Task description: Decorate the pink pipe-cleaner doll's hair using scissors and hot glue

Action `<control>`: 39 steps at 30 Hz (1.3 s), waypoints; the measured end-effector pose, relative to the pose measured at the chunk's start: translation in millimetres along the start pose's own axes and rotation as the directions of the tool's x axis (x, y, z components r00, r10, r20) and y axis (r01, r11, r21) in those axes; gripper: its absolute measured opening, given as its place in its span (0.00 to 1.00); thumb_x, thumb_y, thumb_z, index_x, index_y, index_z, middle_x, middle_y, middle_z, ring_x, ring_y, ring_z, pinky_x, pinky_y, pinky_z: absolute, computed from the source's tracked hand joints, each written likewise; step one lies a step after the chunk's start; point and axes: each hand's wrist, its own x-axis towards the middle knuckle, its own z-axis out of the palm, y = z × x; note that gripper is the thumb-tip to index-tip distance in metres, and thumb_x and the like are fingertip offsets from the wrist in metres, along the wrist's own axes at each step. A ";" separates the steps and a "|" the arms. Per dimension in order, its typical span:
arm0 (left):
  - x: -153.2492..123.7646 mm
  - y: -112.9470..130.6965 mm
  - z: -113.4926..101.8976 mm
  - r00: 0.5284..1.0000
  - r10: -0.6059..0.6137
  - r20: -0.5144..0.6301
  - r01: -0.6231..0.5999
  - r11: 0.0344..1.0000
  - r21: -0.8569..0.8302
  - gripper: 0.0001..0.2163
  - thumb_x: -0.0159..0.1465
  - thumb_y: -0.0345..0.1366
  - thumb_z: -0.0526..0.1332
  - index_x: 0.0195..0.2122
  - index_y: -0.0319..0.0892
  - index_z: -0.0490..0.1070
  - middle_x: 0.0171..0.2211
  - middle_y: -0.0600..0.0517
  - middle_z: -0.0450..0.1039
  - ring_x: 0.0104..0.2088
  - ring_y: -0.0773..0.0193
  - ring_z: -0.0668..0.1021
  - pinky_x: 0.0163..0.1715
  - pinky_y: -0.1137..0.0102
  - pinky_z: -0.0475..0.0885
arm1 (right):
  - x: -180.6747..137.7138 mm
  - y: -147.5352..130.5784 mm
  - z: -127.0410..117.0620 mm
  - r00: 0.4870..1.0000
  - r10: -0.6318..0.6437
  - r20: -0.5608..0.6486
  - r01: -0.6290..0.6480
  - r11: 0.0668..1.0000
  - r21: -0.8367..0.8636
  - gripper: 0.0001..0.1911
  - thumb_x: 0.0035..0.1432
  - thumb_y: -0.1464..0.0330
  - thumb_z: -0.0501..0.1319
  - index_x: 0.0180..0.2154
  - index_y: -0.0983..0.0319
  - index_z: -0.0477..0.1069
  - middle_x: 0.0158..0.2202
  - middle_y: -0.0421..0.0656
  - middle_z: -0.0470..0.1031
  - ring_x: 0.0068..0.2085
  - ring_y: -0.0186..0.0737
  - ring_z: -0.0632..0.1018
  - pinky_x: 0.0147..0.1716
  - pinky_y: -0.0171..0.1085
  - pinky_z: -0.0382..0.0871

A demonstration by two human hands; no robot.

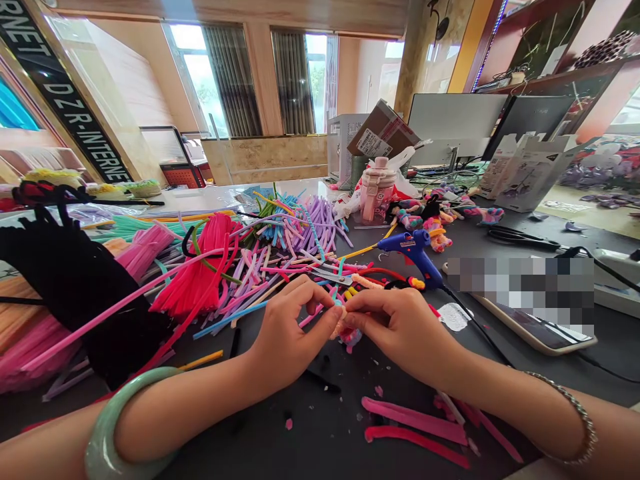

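Above the dark tabletop, my left hand (pixel 287 330) and my right hand (pixel 407 327) meet fingertip to fingertip. Both pinch a small pipe-cleaner piece (pixel 339 327), peach with pink and a bit of light blue; the fingers cover much of it. Just beyond them lie scissors (pixel 330 275) among loose pipe cleaners. A blue glue gun (pixel 413 250) rests behind my right hand. Pink pipe-cleaner strips (pixel 415 420) lie on the table in front of my right forearm.
Bundles of black (pixel 85 287) and hot-pink pipe cleaners (pixel 193 283) crowd the left side. Toward the back are a pink bottle (pixel 376 193) and colourful pipe-cleaner dolls (pixel 435 217). A phone (pixel 540 327) with a cable lies right, near a power strip (pixel 617 280).
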 end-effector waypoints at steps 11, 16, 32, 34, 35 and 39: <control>3.7 -2.2 -0.8 0.996 -0.069 0.062 0.072 0.996 -0.046 0.09 0.61 0.35 0.57 0.25 0.39 0.70 0.24 0.54 0.66 0.27 0.66 0.69 0.30 0.71 0.63 | 4.2 5.4 -0.3 1.000 -0.008 -0.015 0.009 0.999 0.052 0.10 0.56 0.73 0.58 0.25 0.60 0.75 0.23 0.37 0.79 0.24 0.34 0.77 0.44 0.41 0.69; 1.9 -1.5 -3.6 1.000 -0.004 -0.029 0.003 1.000 -0.022 0.10 0.64 0.34 0.52 0.35 0.38 0.73 0.29 0.51 0.70 0.32 0.65 0.72 0.34 0.70 0.65 | 2.6 6.6 0.3 0.997 0.071 -0.010 -0.067 0.975 0.212 0.09 0.57 0.69 0.57 0.28 0.60 0.74 0.29 0.41 0.82 0.28 0.38 0.80 0.36 0.38 0.73; 1.1 -5.7 -3.5 0.950 0.268 0.162 -0.288 0.950 0.122 0.15 0.67 0.35 0.50 0.49 0.35 0.71 0.31 0.48 0.69 0.34 0.62 0.70 0.36 0.66 0.68 | 6.5 10.0 -2.7 0.991 0.120 -0.059 -0.106 0.974 0.202 0.09 0.54 0.70 0.59 0.24 0.63 0.73 0.23 0.39 0.76 0.26 0.34 0.75 0.26 0.31 0.65; 1.3 -6.8 -3.4 0.944 0.290 0.155 -0.307 0.947 0.097 0.15 0.67 0.35 0.51 0.49 0.35 0.71 0.31 0.48 0.69 0.33 0.62 0.70 0.35 0.67 0.68 | 6.7 9.3 -2.6 0.990 0.127 -0.063 -0.112 0.975 0.192 0.09 0.54 0.70 0.59 0.24 0.63 0.73 0.22 0.39 0.76 0.25 0.33 0.75 0.26 0.31 0.65; 1.6 -6.9 -3.4 0.942 0.297 0.153 -0.313 0.946 0.090 0.15 0.67 0.35 0.51 0.48 0.35 0.71 0.31 0.49 0.69 0.33 0.63 0.70 0.35 0.67 0.68 | 6.7 8.7 -2.7 0.990 0.128 -0.065 -0.114 0.977 0.181 0.09 0.54 0.71 0.59 0.24 0.63 0.73 0.22 0.39 0.76 0.25 0.33 0.75 0.26 0.31 0.65; 3.2 -5.8 -4.4 0.944 0.284 0.166 -0.301 0.949 0.090 0.14 0.67 0.36 0.51 0.44 0.35 0.73 0.30 0.49 0.68 0.33 0.63 0.70 0.35 0.68 0.68 | 5.7 6.6 -3.5 0.990 0.128 -0.052 -0.117 0.977 0.178 0.08 0.54 0.72 0.59 0.25 0.63 0.73 0.22 0.39 0.77 0.26 0.33 0.76 0.27 0.31 0.68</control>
